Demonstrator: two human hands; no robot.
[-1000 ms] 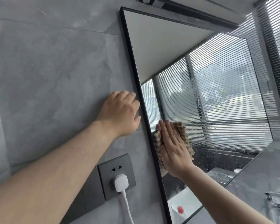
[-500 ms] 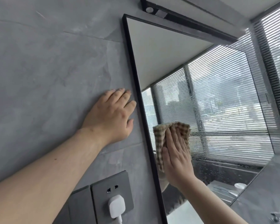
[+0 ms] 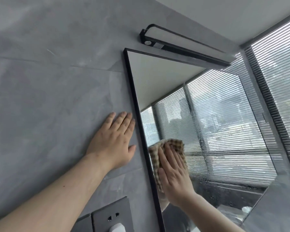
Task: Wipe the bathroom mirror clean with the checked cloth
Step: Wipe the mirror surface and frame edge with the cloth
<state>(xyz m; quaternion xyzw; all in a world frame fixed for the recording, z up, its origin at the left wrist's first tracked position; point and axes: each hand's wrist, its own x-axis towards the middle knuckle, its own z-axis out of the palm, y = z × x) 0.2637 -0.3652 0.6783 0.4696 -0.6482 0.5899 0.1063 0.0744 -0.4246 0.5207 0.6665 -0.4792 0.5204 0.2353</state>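
Wall (image 3: 49, 97): grey stone-look tile, matt, faintly veined, with thin joints. It runs out of view at the left and bottom.

Mirror (image 3: 157, 84): rectangular glass in a thin black frame, mounted flat on the wall. Its bottom edge is cut off and its right edge is hard to trace. The glass reflects a white ceiling and slatted blinds. A vertical band of droplets or streaks marks its middle, detail unclear.

Window blinds (image 3: 283, 72): horizontal slats, partly out of frame at the right.

Light bar (image 3: 182, 46): long, black, fixed just above the mirror's top edge.

Left hand (image 3: 114, 141): palm flat on the wall, fingers straight and close together, thumb spread, holding nothing. The forefinger lies just beside the mirror's left edge; contact cannot be confirmed.

Right hand (image 3: 174, 174): fingers straight and together, pressing the checked cloth (image 3: 155, 162) flat against the glass near the mirror's left edge.

Checked cloth: tan and cream, bunched, largely hidden under the hand.

Socket (image 3: 112, 216): grey plate, cut off at the bottom.

Plug (image 3: 116, 227): white, only its top visible.
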